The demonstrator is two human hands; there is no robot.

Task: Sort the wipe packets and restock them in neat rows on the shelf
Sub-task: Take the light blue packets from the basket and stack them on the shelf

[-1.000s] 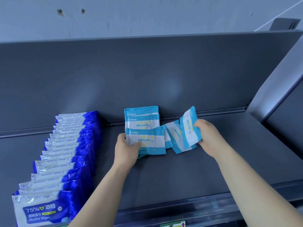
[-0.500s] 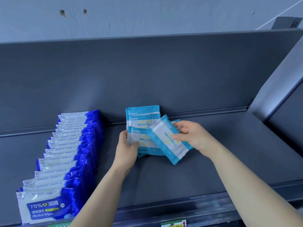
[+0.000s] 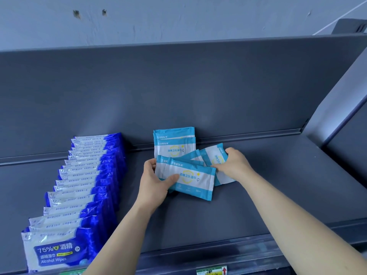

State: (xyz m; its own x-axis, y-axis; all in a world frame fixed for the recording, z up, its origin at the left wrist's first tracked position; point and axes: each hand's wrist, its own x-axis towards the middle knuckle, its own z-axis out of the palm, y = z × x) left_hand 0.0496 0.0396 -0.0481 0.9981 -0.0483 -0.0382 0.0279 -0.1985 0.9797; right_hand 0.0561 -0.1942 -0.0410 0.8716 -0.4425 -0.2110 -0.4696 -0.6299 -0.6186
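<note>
Now, left grip point(image 3: 153, 183): holds front packet point(image 3: 193, 178), thumb on top, likely steadying the light-blue row point(image 3: 174, 144).
Right grip point(image 3: 232, 163): grasps skewed packet point(image 3: 215, 160), probably to square it.

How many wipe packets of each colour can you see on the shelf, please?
Dark blue packets: about 16, tightly overlapped, so approximate.
Light blue packets: at least 6 visible.
Total: about 22.

Front dark-blue packet point(image 3: 57, 253) reads "75% 酒精" and "Alcohol Wipes"; the nearest light-blue packet point(image 3: 190, 178) shows "酒精卫生湿巾" (its small print is too blurred), and the shelf-edge tag point(image 3: 211, 271) carries a red arrow.
</note>
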